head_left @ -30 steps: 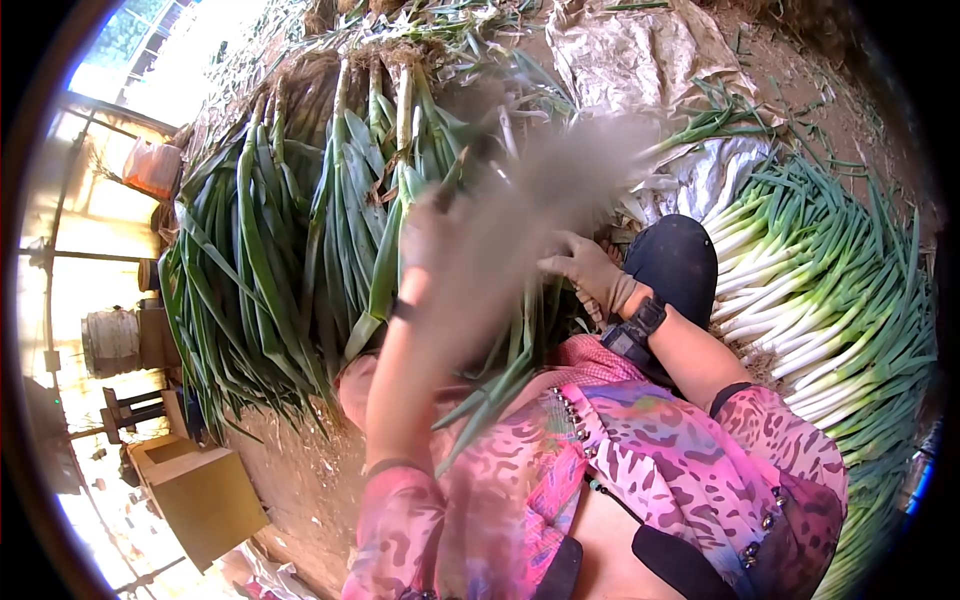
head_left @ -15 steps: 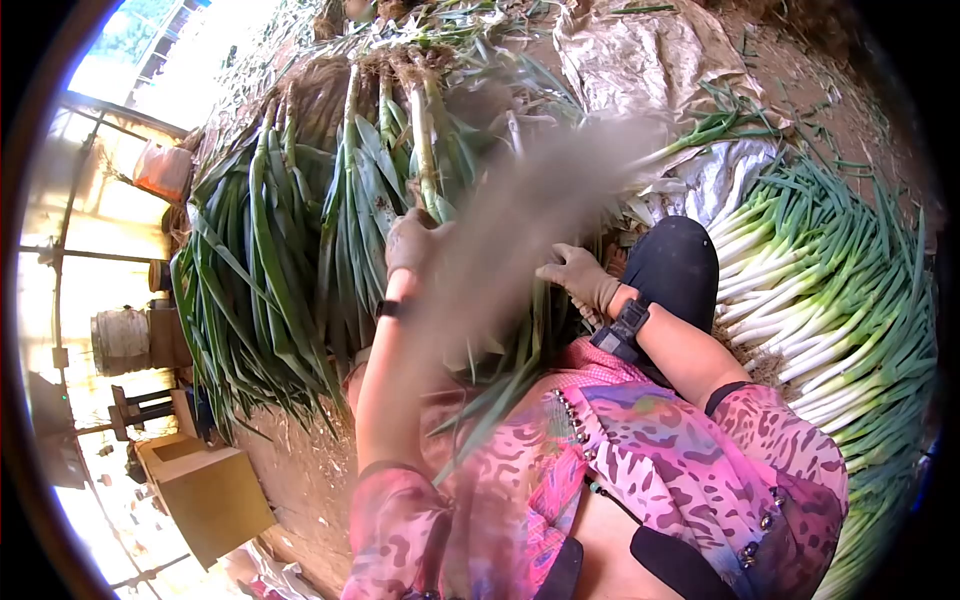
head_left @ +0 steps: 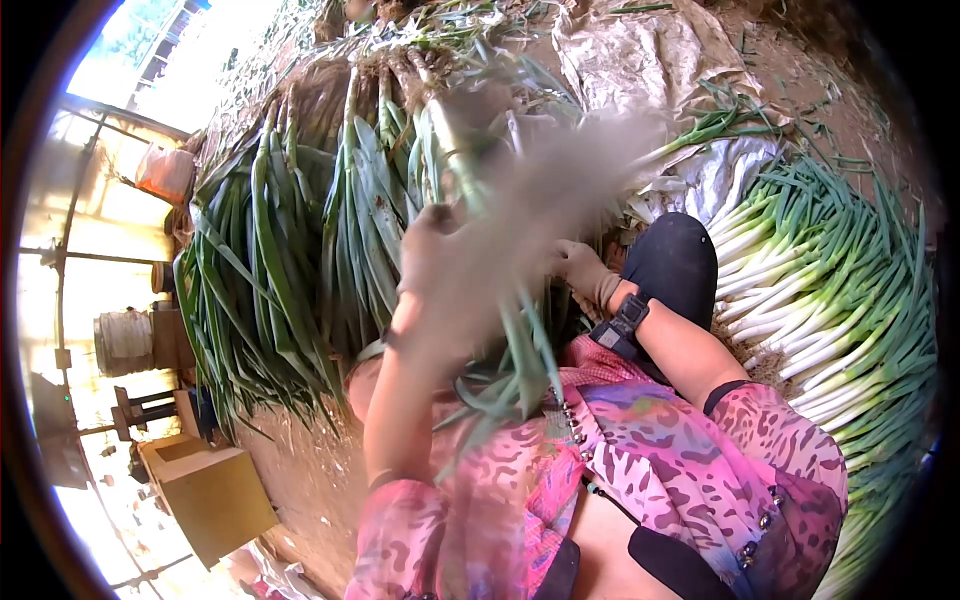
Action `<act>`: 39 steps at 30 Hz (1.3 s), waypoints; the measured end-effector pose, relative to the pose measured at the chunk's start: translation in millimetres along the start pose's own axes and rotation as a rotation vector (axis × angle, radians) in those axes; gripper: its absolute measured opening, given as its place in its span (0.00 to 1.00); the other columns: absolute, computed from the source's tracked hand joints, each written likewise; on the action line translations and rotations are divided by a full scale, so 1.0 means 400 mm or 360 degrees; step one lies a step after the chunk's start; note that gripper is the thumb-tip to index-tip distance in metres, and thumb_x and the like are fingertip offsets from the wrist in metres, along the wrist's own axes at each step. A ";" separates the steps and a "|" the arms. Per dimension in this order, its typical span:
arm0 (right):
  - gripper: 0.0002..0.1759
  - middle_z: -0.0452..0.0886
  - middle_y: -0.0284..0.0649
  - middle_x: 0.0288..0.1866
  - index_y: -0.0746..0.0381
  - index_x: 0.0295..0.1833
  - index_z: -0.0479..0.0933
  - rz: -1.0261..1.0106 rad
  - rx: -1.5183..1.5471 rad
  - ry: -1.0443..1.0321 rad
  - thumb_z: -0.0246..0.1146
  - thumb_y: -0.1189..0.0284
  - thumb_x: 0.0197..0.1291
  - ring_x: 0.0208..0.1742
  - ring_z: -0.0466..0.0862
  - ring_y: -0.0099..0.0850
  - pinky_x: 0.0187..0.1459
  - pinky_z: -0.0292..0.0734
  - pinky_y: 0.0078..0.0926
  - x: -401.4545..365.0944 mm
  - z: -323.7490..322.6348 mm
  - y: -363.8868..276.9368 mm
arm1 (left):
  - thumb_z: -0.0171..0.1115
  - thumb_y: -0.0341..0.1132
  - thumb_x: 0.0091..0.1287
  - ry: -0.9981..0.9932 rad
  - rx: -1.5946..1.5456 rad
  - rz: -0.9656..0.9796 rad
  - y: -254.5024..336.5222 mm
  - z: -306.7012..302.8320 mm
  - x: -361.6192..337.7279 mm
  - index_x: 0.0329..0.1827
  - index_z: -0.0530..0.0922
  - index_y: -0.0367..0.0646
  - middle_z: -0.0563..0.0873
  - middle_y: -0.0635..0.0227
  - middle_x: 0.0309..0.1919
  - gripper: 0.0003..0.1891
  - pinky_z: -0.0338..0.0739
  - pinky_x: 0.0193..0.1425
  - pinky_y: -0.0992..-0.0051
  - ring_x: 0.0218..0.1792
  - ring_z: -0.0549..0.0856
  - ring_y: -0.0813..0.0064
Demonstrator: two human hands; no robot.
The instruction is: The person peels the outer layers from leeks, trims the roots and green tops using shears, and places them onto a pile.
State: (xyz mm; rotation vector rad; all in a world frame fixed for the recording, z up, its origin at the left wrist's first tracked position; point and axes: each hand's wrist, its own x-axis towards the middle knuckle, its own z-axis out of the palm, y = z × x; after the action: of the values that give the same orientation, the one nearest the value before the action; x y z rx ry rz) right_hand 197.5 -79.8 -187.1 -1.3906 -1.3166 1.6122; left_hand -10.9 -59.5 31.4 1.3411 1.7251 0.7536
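Note:
My left hand (head_left: 424,245), in a light glove, is closed round a large green onion (head_left: 455,150). The pale stalk of this onion slants up from the hand, and long green leaves (head_left: 525,365) hang down over my lap. Beside my raised knee is my gloved right hand (head_left: 584,272), its fingers curled; a grey blur across the middle of the view hides the fingertips and anything in them. Untrimmed green onions (head_left: 265,230) with brown roots lie in a thick row left of my left hand.
Peeled green onions (head_left: 775,290) with white stems are piled to the right of my knee. A crumpled pale sack (head_left: 655,60) lies at the top on the dirt floor. At lower left stands a cardboard box (head_left: 210,495), near a white bucket-like container (head_left: 122,341).
My left hand has shifted slightly right with an onion stalk, which now stands apart from the row. Leaves have swung over my lap. My right hand has barely moved.

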 end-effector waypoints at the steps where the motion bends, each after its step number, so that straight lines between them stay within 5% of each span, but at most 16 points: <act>1: 0.18 0.81 0.37 0.32 0.65 0.46 0.82 -0.0041 0.0027 -0.0015 0.68 0.59 0.62 0.33 0.81 0.26 0.37 0.75 0.27 0.001 0.004 0.002 | 0.74 0.40 0.59 -0.0046 -0.0176 0.0009 -0.003 0.024 -0.002 0.49 0.82 0.30 0.89 0.62 0.36 0.23 0.83 0.43 0.73 0.36 0.87 0.73; 4: 0.19 0.84 0.37 0.36 0.65 0.48 0.83 -0.0128 0.0060 -0.0020 0.68 0.60 0.63 0.38 0.82 0.25 0.42 0.76 0.26 -0.008 -0.002 -0.022 | 0.75 0.41 0.58 -0.0127 0.0743 0.0121 -0.095 0.111 0.037 0.56 0.79 0.32 0.89 0.57 0.44 0.27 0.83 0.52 0.69 0.45 0.89 0.65; 6: 0.20 0.86 0.38 0.39 0.65 0.51 0.84 0.0020 0.0124 -0.0105 0.67 0.60 0.64 0.38 0.83 0.25 0.43 0.77 0.26 -0.021 -0.010 -0.025 | 0.78 0.42 0.57 -0.0176 0.0219 0.0054 -0.316 0.203 0.076 0.63 0.74 0.30 0.86 0.52 0.55 0.36 0.79 0.61 0.69 0.55 0.86 0.63; 8: 0.21 0.87 0.39 0.41 0.65 0.53 0.84 0.0087 0.0255 -0.0170 0.67 0.60 0.64 0.39 0.83 0.25 0.44 0.78 0.25 -0.024 -0.029 -0.008 | 0.77 0.38 0.61 -0.0251 -0.0321 -0.0109 -0.364 0.252 0.042 0.67 0.70 0.29 0.85 0.55 0.54 0.36 0.80 0.60 0.71 0.53 0.86 0.67; 12: 0.23 0.87 0.40 0.46 0.63 0.61 0.80 0.0424 0.0163 -0.0147 0.67 0.62 0.65 0.41 0.84 0.26 0.46 0.79 0.26 -0.108 -0.060 -0.145 | 0.74 0.33 0.63 -0.0428 -0.0765 -0.0220 -0.313 0.262 0.012 0.70 0.68 0.33 0.86 0.59 0.50 0.34 0.83 0.53 0.73 0.47 0.87 0.71; 15: 0.25 0.87 0.43 0.51 0.63 0.65 0.77 -0.0154 -0.0285 -0.0008 0.67 0.66 0.64 0.48 0.86 0.31 0.53 0.80 0.31 -0.222 -0.058 -0.160 | 0.73 0.32 0.63 -0.0515 -0.0536 -0.0113 -0.265 0.255 0.019 0.74 0.67 0.37 0.87 0.59 0.50 0.36 0.84 0.50 0.73 0.45 0.87 0.71; 19: 0.27 0.85 0.50 0.54 0.67 0.66 0.75 0.0026 -0.0420 -0.0084 0.66 0.65 0.64 0.56 0.85 0.36 0.60 0.76 0.33 -0.283 -0.080 -0.157 | 0.72 0.34 0.62 -0.0608 -0.0246 0.0006 -0.267 0.271 0.033 0.79 0.62 0.38 0.87 0.57 0.53 0.43 0.83 0.52 0.73 0.47 0.87 0.71; 23: 0.24 0.87 0.53 0.49 0.65 0.58 0.80 -0.0079 -0.0674 -0.0004 0.66 0.62 0.62 0.50 0.87 0.47 0.52 0.80 0.39 -0.276 -0.077 -0.171 | 0.73 0.36 0.61 -0.0655 0.0076 0.0106 -0.317 0.301 0.045 0.81 0.59 0.37 0.86 0.56 0.56 0.46 0.81 0.56 0.75 0.51 0.86 0.73; 27: 0.22 0.87 0.53 0.44 0.64 0.53 0.82 0.0045 -0.0727 0.0029 0.64 0.60 0.60 0.45 0.87 0.51 0.48 0.80 0.42 -0.143 -0.065 -0.142 | 0.70 0.33 0.63 -0.0614 -0.0067 -0.0062 -0.273 0.285 0.015 0.82 0.59 0.35 0.86 0.59 0.57 0.44 0.80 0.58 0.76 0.52 0.85 0.75; 29: 0.21 0.88 0.52 0.42 0.64 0.51 0.83 0.0170 -0.0607 0.0053 0.64 0.60 0.60 0.44 0.87 0.52 0.48 0.80 0.42 -0.053 -0.060 -0.118 | 0.69 0.31 0.64 -0.0594 -0.0181 0.0162 -0.313 0.282 0.029 0.81 0.58 0.34 0.86 0.60 0.56 0.43 0.81 0.57 0.76 0.51 0.86 0.76; 32: 0.21 0.88 0.52 0.41 0.63 0.51 0.84 -0.0017 -0.0749 0.0262 0.63 0.59 0.60 0.43 0.87 0.51 0.47 0.80 0.41 0.016 -0.048 -0.088 | 0.68 0.29 0.66 -0.0625 -0.0402 0.0116 -0.302 0.257 0.029 0.81 0.57 0.31 0.85 0.60 0.55 0.42 0.81 0.55 0.76 0.49 0.86 0.76; 36: 0.21 0.86 0.55 0.40 0.64 0.51 0.82 -0.0034 -0.0666 0.0000 0.64 0.59 0.60 0.43 0.86 0.53 0.47 0.79 0.42 -0.183 -0.067 -0.179 | 0.69 0.31 0.68 -0.0540 -0.0836 -0.0244 -0.328 0.235 0.044 0.80 0.55 0.27 0.85 0.59 0.54 0.42 0.82 0.52 0.77 0.48 0.86 0.76; 39: 0.23 0.85 0.56 0.42 0.66 0.54 0.79 -0.0046 -0.0756 -0.0038 0.65 0.59 0.62 0.44 0.84 0.54 0.49 0.79 0.43 -0.297 -0.088 -0.178 | 0.69 0.31 0.68 -0.0623 -0.0557 0.0170 -0.308 0.230 0.058 0.78 0.58 0.27 0.85 0.60 0.53 0.40 0.82 0.53 0.77 0.47 0.86 0.76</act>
State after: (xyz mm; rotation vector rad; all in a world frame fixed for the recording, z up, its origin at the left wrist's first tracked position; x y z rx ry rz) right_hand 250.2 -156.4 -78.8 -1.6133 -1.8059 1.3494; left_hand 6.6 -70.9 -122.9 1.2438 1.1630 0.7531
